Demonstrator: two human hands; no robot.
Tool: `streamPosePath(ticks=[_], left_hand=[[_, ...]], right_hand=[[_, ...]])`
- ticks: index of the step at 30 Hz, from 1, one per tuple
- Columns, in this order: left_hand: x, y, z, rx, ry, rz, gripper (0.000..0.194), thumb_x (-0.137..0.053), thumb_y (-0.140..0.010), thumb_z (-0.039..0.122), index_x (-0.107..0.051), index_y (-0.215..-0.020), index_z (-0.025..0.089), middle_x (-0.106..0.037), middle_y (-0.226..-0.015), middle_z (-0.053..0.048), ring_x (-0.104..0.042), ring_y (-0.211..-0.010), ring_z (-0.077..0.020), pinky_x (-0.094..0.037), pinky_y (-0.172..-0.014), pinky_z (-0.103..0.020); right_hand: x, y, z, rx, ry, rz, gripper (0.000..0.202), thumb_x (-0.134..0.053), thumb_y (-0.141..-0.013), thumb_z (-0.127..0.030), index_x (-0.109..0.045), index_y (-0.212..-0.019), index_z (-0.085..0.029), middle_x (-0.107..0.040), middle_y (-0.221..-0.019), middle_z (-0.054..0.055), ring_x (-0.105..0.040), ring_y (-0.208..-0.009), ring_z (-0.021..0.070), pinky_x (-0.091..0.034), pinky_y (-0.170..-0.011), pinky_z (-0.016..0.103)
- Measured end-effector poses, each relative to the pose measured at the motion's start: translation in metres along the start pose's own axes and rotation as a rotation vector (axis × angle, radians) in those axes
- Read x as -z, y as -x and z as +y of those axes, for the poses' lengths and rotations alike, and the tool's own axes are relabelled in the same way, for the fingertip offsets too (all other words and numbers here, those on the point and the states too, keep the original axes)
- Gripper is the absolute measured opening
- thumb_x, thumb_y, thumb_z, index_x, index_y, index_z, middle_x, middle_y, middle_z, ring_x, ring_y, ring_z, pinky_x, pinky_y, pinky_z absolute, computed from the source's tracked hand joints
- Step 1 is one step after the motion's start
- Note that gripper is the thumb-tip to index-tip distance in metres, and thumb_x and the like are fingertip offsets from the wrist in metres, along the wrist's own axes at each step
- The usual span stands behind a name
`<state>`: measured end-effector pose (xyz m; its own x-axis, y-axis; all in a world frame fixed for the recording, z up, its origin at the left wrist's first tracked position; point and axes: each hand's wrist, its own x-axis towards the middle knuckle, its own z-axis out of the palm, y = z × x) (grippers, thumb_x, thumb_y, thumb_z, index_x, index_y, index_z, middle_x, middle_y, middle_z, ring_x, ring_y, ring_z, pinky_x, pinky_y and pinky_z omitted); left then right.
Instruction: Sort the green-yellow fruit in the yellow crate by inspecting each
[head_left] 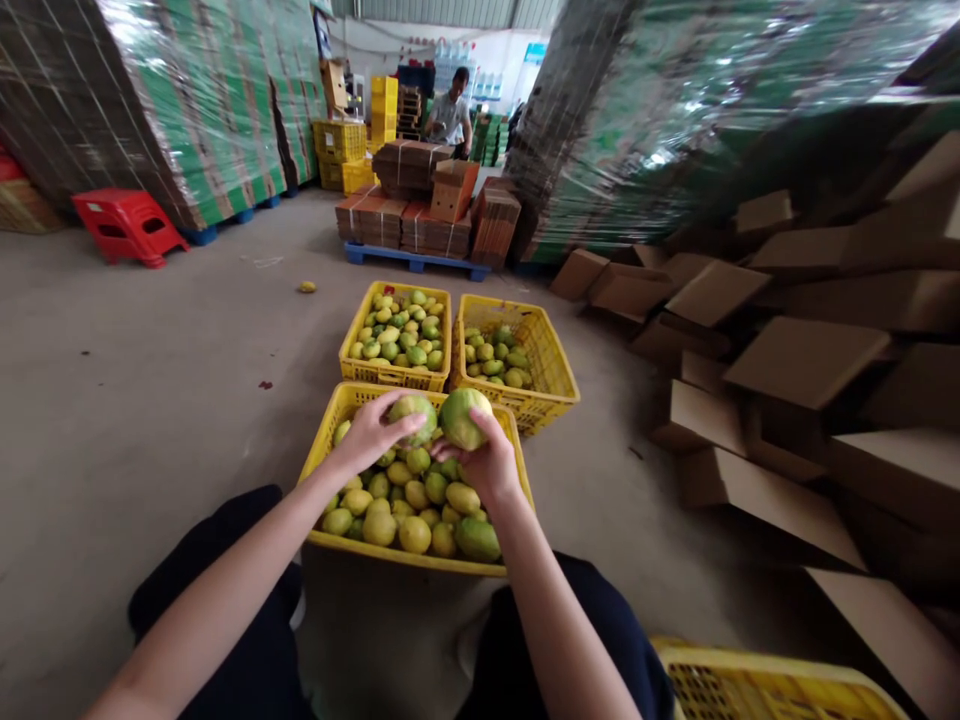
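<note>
Over the near yellow crate [420,566], my left hand [373,432] is closed on a green-yellow lemon [417,418]. Beside it my right hand [491,460] grips another large greenish lemon [463,420], with the thumb along its right side. The two held lemons are close together above the crate's far half. Below them, yellow and green lemons [415,534] fill much of the crate, one big green lemon [477,540] lying at the near right corner. My forearms cover parts of the crate's left and right sides.
Behind stand a full lemon crate [395,378] and a partly filled crate [551,400]. Open cardboard boxes [806,360] pile up at right. A yellow crate [780,670] sits at lower right. Farther off are a red stool [129,222], a blue pallet [415,260] and a person [450,118].
</note>
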<state>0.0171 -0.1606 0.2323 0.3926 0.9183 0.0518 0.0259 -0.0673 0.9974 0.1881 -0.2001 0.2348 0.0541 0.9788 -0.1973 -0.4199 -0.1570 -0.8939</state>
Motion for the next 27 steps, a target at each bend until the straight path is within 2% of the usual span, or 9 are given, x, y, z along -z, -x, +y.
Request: streamPosePath(ticks=[3,5,7,10,13,18,23,27], left_hand=[[-0.006,-0.003,-0.005,0.243,0.203,-0.036,0.059,-0.062,-0.076,0.072,-0.067,-0.095,0.016,-0.068,-0.074,-0.005,-0.060,-0.049,-0.0150,-0.045,-0.046,-0.026],[-0.008,-0.006,-0.007,0.346,0.291,-0.057,0.065,-0.054,-0.077,0.078,-0.068,-0.094,0.017,-0.065,-0.063,-0.003,-0.052,-0.040,-0.0118,-0.038,-0.041,-0.024],[-0.007,-0.008,-0.008,0.388,0.352,-0.050,0.067,-0.050,-0.078,0.080,-0.069,-0.098,0.018,-0.064,-0.060,-0.003,-0.049,-0.039,-0.0112,-0.035,-0.040,-0.023],[-0.007,-0.009,-0.006,0.381,0.396,-0.035,0.065,-0.052,-0.080,0.078,-0.069,-0.103,0.020,-0.064,-0.061,-0.003,-0.050,-0.042,-0.0128,-0.034,-0.041,-0.023],[-0.008,-0.011,-0.004,0.373,0.415,-0.039,0.061,-0.057,-0.079,0.076,-0.068,-0.099,0.020,-0.064,-0.063,-0.002,-0.048,-0.043,-0.0114,-0.032,-0.040,-0.023],[-0.013,-0.014,-0.009,0.272,0.445,0.053,0.057,-0.070,-0.073,0.074,-0.060,-0.084,0.019,-0.063,-0.069,-0.002,-0.048,-0.052,-0.0101,-0.034,-0.044,-0.022],[-0.013,-0.015,-0.015,0.228,0.431,0.047,0.066,-0.062,-0.077,0.080,-0.060,-0.103,0.020,-0.067,-0.082,-0.004,-0.052,-0.058,-0.0130,-0.035,-0.048,-0.026],[-0.011,-0.017,-0.012,0.204,0.390,-0.019,0.073,-0.054,-0.078,0.084,-0.059,-0.114,0.020,-0.066,-0.083,-0.004,-0.045,-0.052,-0.0117,-0.029,-0.048,-0.028]], right_hand=[[0.000,-0.004,-0.002,-0.140,-0.001,-0.061,0.055,-0.065,-0.063,-0.077,-0.061,-0.069,-0.022,-0.058,-0.054,0.002,-0.053,-0.042,0.0171,-0.042,-0.039,0.030],[-0.001,-0.005,-0.002,-0.195,0.001,-0.110,0.061,-0.061,-0.062,-0.083,-0.060,-0.063,-0.022,-0.055,-0.050,0.003,-0.052,-0.041,0.0166,-0.040,-0.037,0.029],[-0.001,-0.004,-0.002,-0.239,-0.001,-0.145,0.064,-0.058,-0.063,-0.085,-0.062,-0.062,-0.022,-0.056,-0.050,0.003,-0.052,-0.040,0.0165,-0.039,-0.036,0.029],[0.001,-0.003,-0.002,-0.271,-0.006,-0.143,0.063,-0.057,-0.066,-0.085,-0.063,-0.065,-0.022,-0.059,-0.050,0.003,-0.054,-0.040,0.0167,-0.039,-0.036,0.028],[0.003,-0.003,-0.003,-0.272,-0.019,-0.117,0.061,-0.058,-0.069,-0.082,-0.061,-0.067,-0.021,-0.060,-0.052,0.003,-0.054,-0.041,0.0161,-0.039,-0.037,0.027],[0.004,-0.005,-0.008,-0.138,-0.017,-0.053,0.050,-0.079,-0.061,-0.063,-0.060,-0.085,-0.024,-0.069,-0.067,0.000,-0.061,-0.050,0.0162,-0.047,-0.046,0.028],[0.003,0.000,-0.007,-0.072,0.018,-0.089,0.047,-0.086,-0.056,-0.049,-0.058,-0.085,-0.025,-0.069,-0.071,-0.002,-0.063,-0.057,0.0164,-0.051,-0.055,0.030],[0.005,0.001,-0.005,-0.073,0.002,-0.124,0.034,-0.082,-0.060,-0.044,-0.061,-0.076,-0.022,-0.068,-0.068,0.000,-0.063,-0.059,0.0172,-0.051,-0.059,0.032]])
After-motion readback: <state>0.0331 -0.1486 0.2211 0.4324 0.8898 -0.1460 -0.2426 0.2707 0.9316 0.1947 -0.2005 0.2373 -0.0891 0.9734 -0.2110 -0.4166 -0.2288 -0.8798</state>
